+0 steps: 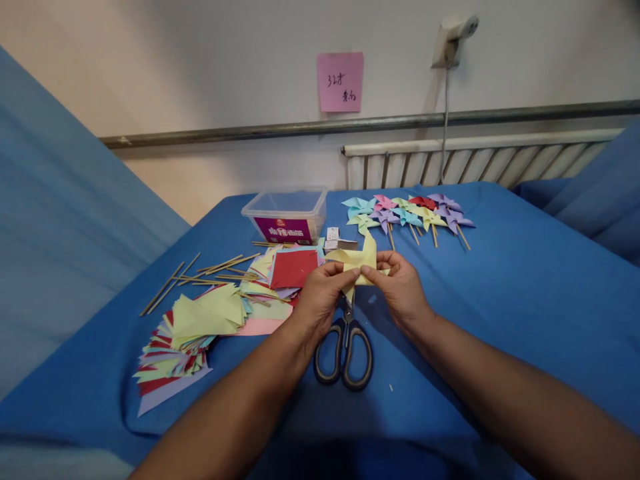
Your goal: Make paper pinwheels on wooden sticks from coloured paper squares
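Two bare hands are seen from above, meeting at the middle of a blue cloth-covered table [500, 300]. A folded piece of yellow paper [357, 260] is held just above the table between them: it is pinched on its left side by the fingers of the left hand [320, 293] and on its right side by the fingers of the right hand [400, 287]. One pointed flap of the paper is turned upward.

Directly under the hands, a pair of scissors [344, 350] with dark handles is laid flat, its blades partly hidden by the left hand. To the left, a fanned pile of coloured paper squares [200, 327] is spread out, with a red sheet [293, 268] on top at its far end. Thin wooden sticks [215, 270] are scattered beyond the pile. A clear plastic tub [287, 213] is placed further back, and to its right a row of finished paper pinwheels [407, 212] on sticks is laid out. A pink note [340, 81] is stuck to the wall above.
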Demonstrator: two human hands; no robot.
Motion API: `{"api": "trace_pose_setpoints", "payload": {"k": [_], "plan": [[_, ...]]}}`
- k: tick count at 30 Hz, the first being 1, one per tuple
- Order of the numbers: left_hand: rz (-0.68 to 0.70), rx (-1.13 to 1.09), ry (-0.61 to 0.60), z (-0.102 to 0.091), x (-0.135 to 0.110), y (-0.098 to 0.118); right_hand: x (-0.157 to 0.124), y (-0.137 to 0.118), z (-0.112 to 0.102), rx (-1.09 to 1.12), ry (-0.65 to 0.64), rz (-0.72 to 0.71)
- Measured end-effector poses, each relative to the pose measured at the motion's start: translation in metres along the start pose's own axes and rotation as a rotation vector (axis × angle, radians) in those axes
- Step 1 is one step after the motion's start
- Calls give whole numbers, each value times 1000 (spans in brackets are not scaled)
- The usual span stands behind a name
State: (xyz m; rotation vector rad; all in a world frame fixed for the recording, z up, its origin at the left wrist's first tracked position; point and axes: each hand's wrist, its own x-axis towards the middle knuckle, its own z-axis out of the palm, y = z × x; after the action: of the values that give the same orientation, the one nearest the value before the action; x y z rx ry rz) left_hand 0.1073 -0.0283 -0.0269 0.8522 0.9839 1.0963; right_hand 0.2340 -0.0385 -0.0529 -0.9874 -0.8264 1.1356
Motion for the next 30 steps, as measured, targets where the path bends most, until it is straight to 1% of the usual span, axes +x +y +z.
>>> {"api": "trace_pose_setpoints", "payload": {"k": [5, 10, 13, 16, 18, 19, 20, 22, 24, 28, 30], "plan": [[87, 191, 93, -3, 3, -1, 0, 4, -1, -35, -8, -1], [118, 298, 89, -4, 3, 1, 0, 5, -1, -66, -41, 15], [100, 230, 68, -7, 5, 7, 2, 3, -2, -57, -53, 8], [66, 101, 94, -16, 12, 17, 9, 0, -9, -60, 22, -33], [81, 19, 150, -23, 18, 24, 16, 2, -15, -108, 78, -44], [83, -13, 176, -27, 22, 26, 19, 4, -18, -144, 89, -44], [83, -42, 195, -30, 25, 29, 23, 7, -20, -190, 72, -47], [101, -101, 202, -35, 30, 31, 28, 16, -23, -304, 7, -76], [120, -139, 209, -38, 33, 32, 31, 25, -23, -453, -45, -141], [133, -148, 218, -38, 35, 28, 37, 30, -10, -864, -137, -327], [131, -125, 214, -38, 35, 26, 43, 27, 1, -1068, -186, -366]]}}
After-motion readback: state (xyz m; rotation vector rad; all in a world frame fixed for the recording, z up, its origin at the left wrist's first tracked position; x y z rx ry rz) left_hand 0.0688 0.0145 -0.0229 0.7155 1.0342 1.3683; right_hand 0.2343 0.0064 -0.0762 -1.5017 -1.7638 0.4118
